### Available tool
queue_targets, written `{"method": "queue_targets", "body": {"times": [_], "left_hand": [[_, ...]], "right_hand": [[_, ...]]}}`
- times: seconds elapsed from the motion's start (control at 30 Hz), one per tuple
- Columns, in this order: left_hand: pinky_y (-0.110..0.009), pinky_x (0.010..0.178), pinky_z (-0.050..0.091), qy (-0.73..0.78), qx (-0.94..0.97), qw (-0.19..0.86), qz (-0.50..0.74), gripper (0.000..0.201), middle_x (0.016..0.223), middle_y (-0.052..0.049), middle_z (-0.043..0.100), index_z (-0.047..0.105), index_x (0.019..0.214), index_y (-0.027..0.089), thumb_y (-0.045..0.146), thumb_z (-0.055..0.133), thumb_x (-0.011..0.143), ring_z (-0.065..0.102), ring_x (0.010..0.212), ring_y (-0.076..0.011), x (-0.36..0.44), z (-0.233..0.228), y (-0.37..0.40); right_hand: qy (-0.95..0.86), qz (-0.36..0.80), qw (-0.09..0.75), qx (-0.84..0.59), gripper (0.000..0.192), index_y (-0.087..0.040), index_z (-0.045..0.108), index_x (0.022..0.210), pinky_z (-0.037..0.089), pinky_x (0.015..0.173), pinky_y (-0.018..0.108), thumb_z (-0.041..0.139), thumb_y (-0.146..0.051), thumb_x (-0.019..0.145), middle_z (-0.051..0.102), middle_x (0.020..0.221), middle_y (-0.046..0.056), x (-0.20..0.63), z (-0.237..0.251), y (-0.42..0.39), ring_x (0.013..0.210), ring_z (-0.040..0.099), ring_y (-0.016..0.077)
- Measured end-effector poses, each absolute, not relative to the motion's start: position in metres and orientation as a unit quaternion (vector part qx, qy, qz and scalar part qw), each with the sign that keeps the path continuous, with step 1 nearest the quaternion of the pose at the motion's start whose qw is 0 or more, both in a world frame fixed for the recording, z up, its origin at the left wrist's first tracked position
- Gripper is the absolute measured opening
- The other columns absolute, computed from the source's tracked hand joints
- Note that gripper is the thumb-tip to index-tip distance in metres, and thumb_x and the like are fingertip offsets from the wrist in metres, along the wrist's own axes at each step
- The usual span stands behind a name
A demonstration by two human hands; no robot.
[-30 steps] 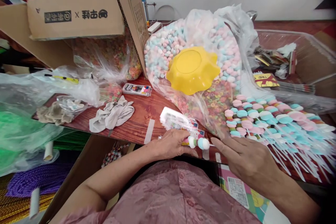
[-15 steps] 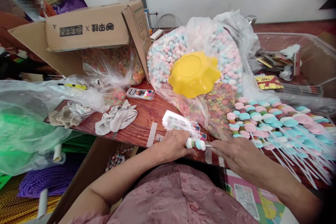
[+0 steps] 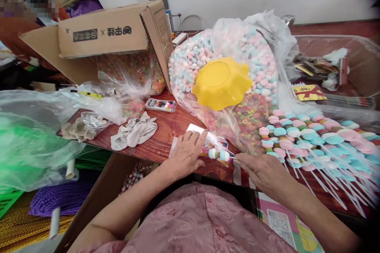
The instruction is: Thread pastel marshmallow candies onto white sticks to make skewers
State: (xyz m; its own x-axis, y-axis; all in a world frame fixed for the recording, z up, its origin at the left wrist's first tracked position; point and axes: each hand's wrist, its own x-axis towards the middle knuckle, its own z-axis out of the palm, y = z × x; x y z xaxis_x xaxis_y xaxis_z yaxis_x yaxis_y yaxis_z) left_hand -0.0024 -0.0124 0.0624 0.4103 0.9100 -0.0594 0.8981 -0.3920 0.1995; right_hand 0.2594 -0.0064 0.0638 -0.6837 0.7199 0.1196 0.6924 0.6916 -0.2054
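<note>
My right hand [image 3: 257, 168] pinches the white stick of a candy skewer [image 3: 219, 154], which lies sideways with its white, blue and green sweets pointing left. My left hand [image 3: 187, 151] rests with fingers stretched and slightly apart on a stack of small printed clear packets [image 3: 212, 137], left of the skewer's tip. The skewer lies over the front part of these packets. To the right of my right hand, a heap of finished-looking skewers [image 3: 320, 134] in pink, blue and white has its sticks pointing toward the table's front edge.
Behind the packets, a yellow scalloped bowl [image 3: 221, 83] sits upside down on big bags of marshmallows [image 3: 190, 57] and gummy rings [image 3: 252, 116]. An open cardboard box [image 3: 103, 33], a grey cloth [image 3: 135, 131] and a printed pack [image 3: 160, 105] are on the left. A clear bin [image 3: 356, 53] stands right.
My left hand has moved off the candy end of the skewer, leftward onto the packets, and its fingers have spread. My right hand still holds the stick.
</note>
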Motion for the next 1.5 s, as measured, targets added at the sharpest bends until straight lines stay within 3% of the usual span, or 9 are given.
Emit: {"method": "queue_targets", "body": {"times": [0.17, 0.3, 0.37, 0.5, 0.6, 0.9, 1.13, 1.33, 1.5], "left_hand": [[-0.048, 0.094, 0.041, 0.568, 0.82, 0.071, 0.022, 0.078, 0.13, -0.014, 0.054, 0.042, 0.138, 0.013, 0.042, 0.076, 0.073, 0.045, 0.115, -0.0334, -0.025, 0.062, -0.011], [-0.041, 0.087, 0.043, 0.556, 0.828, 0.069, 0.023, 0.026, 0.109, -0.011, 0.063, 0.061, 0.105, 0.015, 0.032, 0.061, 0.085, 0.054, 0.103, -0.028, -0.034, 0.055, -0.007], [-0.037, 0.082, 0.044, 0.558, 0.825, 0.082, 0.015, 0.015, 0.097, -0.009, 0.066, 0.062, 0.095, 0.016, 0.027, 0.055, 0.088, 0.059, 0.093, -0.0247, -0.034, 0.05, -0.006], [-0.033, 0.07, 0.044, 0.576, 0.811, 0.107, -0.003, 0.017, 0.091, -0.009, 0.068, 0.061, 0.094, 0.017, 0.031, 0.053, 0.088, 0.064, 0.084, -0.0241, -0.031, 0.045, -0.008], [-0.033, 0.067, 0.042, 0.574, 0.809, 0.125, -0.006, 0.015, 0.089, -0.009, 0.07, 0.062, 0.091, 0.017, 0.028, 0.052, 0.086, 0.066, 0.082, -0.0256, -0.03, 0.046, -0.01], [-0.026, 0.059, 0.038, 0.439, 0.837, 0.326, 0.025, 0.015, 0.083, -0.004, 0.07, 0.065, 0.088, 0.019, 0.027, 0.067, 0.075, 0.064, 0.074, -0.0201, -0.026, 0.066, -0.007], [-0.022, 0.066, 0.042, 0.431, 0.764, 0.467, 0.11, 0.029, 0.081, 0.003, 0.065, 0.067, 0.091, 0.017, 0.033, 0.078, 0.069, 0.059, 0.075, -0.0143, -0.024, 0.06, -0.005], [-0.022, 0.057, 0.035, 0.551, 0.732, 0.358, 0.179, 0.019, 0.065, 0.003, 0.058, 0.06, 0.07, 0.016, 0.031, 0.071, 0.072, 0.051, 0.061, -0.0115, -0.021, 0.045, -0.007], [-0.024, 0.056, 0.032, 0.557, 0.762, 0.252, 0.213, 0.008, 0.067, 0.0, 0.06, 0.055, 0.069, 0.018, 0.021, 0.059, 0.075, 0.05, 0.059, -0.0123, -0.015, 0.036, -0.008]], "right_hand": [[-0.886, 0.173, 0.173, -0.393, 0.034, -0.02, 0.065, 0.084, 0.04, 0.054, 0.026, 0.037, -0.027, 0.101, 0.071, 0.071, 0.0, 0.252, 0.057, -0.007, 0.059, 0.063, 0.0143], [-0.867, 0.219, 0.26, -0.365, 0.027, -0.021, 0.068, 0.104, 0.051, 0.063, 0.024, 0.042, -0.022, 0.1, 0.076, 0.089, 0.002, 0.248, 0.05, -0.009, 0.073, 0.07, 0.014], [-0.871, 0.19, 0.292, -0.346, 0.025, -0.02, 0.066, 0.11, 0.053, 0.066, 0.024, 0.045, -0.018, 0.098, 0.076, 0.094, 0.003, 0.246, 0.048, -0.009, 0.079, 0.071, 0.0141], [-0.902, -0.002, 0.302, -0.309, 0.028, -0.014, 0.064, 0.114, 0.048, 0.062, 0.027, 0.049, -0.007, 0.091, 0.074, 0.087, 0.005, 0.242, 0.052, -0.009, 0.071, 0.068, 0.0152], [-0.915, -0.114, 0.281, -0.266, 0.031, -0.011, 0.064, 0.115, 0.045, 0.068, 0.032, 0.051, -0.004, 0.088, 0.073, 0.082, 0.005, 0.239, 0.06, -0.008, 0.068, 0.064, 0.0164], [-0.926, -0.195, 0.275, -0.174, 0.028, -0.009, 0.064, 0.117, 0.043, 0.069, 0.034, 0.054, -0.007, 0.09, 0.075, 0.097, 0.011, 0.254, 0.08, 0.005, 0.082, 0.065, 0.0204], [-0.926, -0.204, 0.261, -0.179, 0.028, -0.011, 0.063, 0.117, 0.042, 0.069, 0.033, 0.054, -0.01, 0.09, 0.075, 0.097, 0.01, 0.256, 0.083, 0.008, 0.081, 0.065, 0.0198], [-0.927, -0.114, 0.233, -0.271, 0.028, -0.015, 0.065, 0.104, 0.041, 0.062, 0.031, 0.042, -0.006, 0.091, 0.072, 0.074, 0.004, 0.244, 0.083, -0.011, 0.061, 0.062, 0.0141], [-0.921, 0.0, 0.22, -0.322, 0.028, -0.018, 0.062, 0.091, 0.04, 0.051, 0.028, 0.035, -0.016, 0.099, 0.07, 0.068, 0.001, 0.238, 0.089, -0.024, 0.053, 0.062, 0.0123]]}}
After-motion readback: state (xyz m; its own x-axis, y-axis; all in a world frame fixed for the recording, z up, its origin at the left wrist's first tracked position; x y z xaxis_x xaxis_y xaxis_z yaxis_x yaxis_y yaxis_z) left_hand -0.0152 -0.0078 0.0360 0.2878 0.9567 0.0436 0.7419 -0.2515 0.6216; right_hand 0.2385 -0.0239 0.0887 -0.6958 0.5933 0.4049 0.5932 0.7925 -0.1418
